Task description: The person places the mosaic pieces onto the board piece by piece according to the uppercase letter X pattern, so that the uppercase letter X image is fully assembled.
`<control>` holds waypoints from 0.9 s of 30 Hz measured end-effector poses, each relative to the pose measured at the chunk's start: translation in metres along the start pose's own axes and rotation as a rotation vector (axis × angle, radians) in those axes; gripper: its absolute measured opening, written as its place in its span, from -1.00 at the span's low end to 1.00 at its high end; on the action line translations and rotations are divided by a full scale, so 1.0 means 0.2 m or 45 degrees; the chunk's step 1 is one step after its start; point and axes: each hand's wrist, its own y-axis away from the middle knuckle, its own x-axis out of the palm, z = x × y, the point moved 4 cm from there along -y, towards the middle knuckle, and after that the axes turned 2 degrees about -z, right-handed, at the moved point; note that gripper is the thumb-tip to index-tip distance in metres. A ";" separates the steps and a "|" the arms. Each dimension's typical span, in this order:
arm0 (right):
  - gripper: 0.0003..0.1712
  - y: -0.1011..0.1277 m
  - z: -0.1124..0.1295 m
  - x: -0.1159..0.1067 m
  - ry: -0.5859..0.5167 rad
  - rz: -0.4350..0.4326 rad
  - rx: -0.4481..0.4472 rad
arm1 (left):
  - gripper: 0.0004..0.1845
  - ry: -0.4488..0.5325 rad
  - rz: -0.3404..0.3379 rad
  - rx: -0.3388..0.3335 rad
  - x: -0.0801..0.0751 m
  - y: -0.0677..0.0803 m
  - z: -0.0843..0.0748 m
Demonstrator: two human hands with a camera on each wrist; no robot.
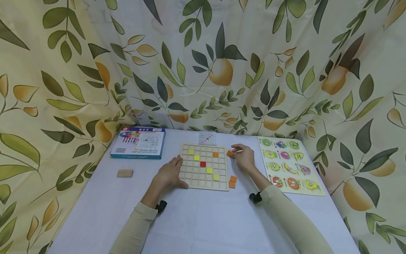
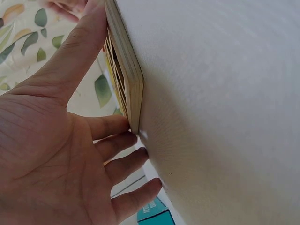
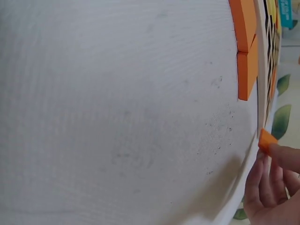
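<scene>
A wooden grid board lies on the table with yellow tiles, one red tile and one orange tile in its cells. My left hand rests at the board's left edge, thumb along the near side, fingers spread; in the left wrist view its fingertips touch the board's corner. Just off the board's right edge, my right hand pinches an orange square tile between thumb and finger. Two more orange tiles lie on the table beside the board's lower right edge.
A small pattern card lies behind the board. At the back left is a teal-edged box, with a wooden block in front of it. A fruit-picture board lies on the right. Patterned cloth surrounds the white table.
</scene>
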 end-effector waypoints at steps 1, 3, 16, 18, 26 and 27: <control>-0.63 0.00 0.00 0.00 -0.013 -0.004 0.003 | 0.35 -0.011 0.005 -0.002 0.00 0.00 0.00; -0.65 0.00 0.01 0.00 -0.031 -0.006 0.003 | 0.35 -0.011 0.010 -0.007 -0.01 0.00 0.00; -0.67 0.04 0.09 0.09 -0.107 0.097 -0.007 | 0.36 0.025 0.004 -0.004 -0.01 0.00 0.00; -0.67 0.05 0.11 0.11 -0.109 0.109 -0.019 | 0.36 0.026 0.005 -0.005 -0.01 0.01 0.00; -0.68 0.06 0.18 0.17 -0.117 0.154 -0.029 | 0.36 0.017 -0.005 -0.001 -0.02 0.01 0.00; -0.68 0.06 0.19 0.18 -0.123 0.159 -0.037 | 0.36 0.013 -0.003 -0.004 -0.01 0.00 0.00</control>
